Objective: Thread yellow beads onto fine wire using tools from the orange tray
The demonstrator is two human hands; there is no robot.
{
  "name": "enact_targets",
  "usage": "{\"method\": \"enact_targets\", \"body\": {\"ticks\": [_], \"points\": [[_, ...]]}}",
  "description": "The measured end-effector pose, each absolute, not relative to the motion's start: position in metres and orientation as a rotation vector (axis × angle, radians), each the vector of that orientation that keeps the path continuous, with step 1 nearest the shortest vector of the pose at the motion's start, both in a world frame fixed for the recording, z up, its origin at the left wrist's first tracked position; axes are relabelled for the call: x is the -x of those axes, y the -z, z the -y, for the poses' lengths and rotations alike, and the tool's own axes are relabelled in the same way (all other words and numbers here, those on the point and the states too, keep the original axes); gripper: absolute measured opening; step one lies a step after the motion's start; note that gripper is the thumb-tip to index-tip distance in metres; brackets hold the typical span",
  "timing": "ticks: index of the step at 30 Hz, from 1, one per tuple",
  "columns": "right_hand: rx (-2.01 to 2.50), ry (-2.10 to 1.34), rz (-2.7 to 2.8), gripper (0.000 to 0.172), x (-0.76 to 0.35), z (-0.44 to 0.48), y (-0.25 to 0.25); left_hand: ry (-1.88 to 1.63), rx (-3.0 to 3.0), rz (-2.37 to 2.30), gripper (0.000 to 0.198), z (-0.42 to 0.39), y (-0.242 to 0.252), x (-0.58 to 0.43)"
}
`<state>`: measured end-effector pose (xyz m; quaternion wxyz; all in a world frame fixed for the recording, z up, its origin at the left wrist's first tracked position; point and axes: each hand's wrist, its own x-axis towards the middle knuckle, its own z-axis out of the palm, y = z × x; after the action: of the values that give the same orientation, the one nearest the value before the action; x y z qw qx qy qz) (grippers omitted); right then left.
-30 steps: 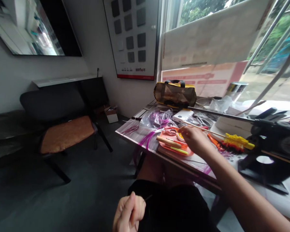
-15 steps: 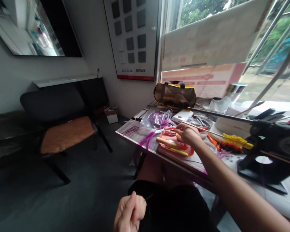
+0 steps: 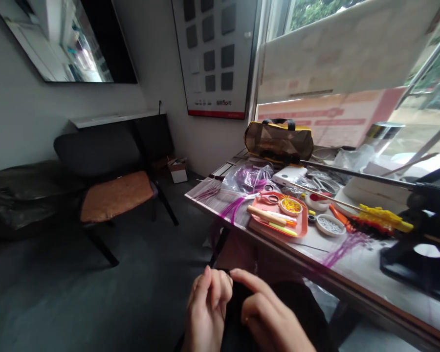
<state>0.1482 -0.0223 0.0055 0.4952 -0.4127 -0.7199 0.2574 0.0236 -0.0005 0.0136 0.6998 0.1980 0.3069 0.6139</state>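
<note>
As a chair (image 3: 117, 196) with a brown seat stands ahead and to the left of the hands, a small box (image 3: 178, 172) rests on the floor well beyond them. The person's left hand (image 3: 208, 299) is clenched above the lap, thumb uppermost; whether it holds anything cannot be told. Ahead of it, purple strands (image 3: 234, 208) spread over the surface (image 3: 359, 264) beside a crumpled clear bag (image 3: 238, 180). Close against the fist comes the right hand (image 3: 269, 308), index finger extended toward it and the other fingers curled; any grip there is hidden.

Ahead of the right hand, scissors (image 3: 263, 193) lie with their handles over a pink tray (image 3: 302, 225), which also carries a tan rod (image 3: 264, 215), a yellow-green pen (image 3: 278, 228) and a dish of yellow bits (image 3: 291, 205). A mesh bag (image 3: 278, 140) sits farther out, near the window. To the right of the hands follow a white dish of grey bits (image 3: 330, 225), a yellow bundle (image 3: 385, 217) and, rightmost, a black stand (image 3: 418, 220).
</note>
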Motion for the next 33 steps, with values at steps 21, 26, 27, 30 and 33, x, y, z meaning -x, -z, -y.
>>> {"method": "enact_targets", "body": {"ticks": [21,26,27,30,33], "points": [[1.076,-0.624,1.874,0.014,-0.178,0.006,0.001,-0.835,-0.899,-1.173,0.031,-0.001,-0.006,0.002],[0.939,-0.778,1.841,0.014,-0.172,0.009,-0.014,-0.828,-0.683,-1.012,0.026,-0.006,-0.009,0.002],[0.908,-0.835,1.869,0.016,-0.171,0.007,-0.019,-0.822,-0.644,-0.986,0.026,-0.007,-0.010,0.002],[0.894,-0.974,1.960,0.025,-0.170,0.000,-0.032,-0.820,-0.580,-0.979,0.025,-0.008,-0.013,0.000],[0.966,-0.960,2.067,0.027,-0.171,-0.006,-0.039,-0.799,-0.576,-0.993,0.026,-0.009,-0.016,-0.001]]}}
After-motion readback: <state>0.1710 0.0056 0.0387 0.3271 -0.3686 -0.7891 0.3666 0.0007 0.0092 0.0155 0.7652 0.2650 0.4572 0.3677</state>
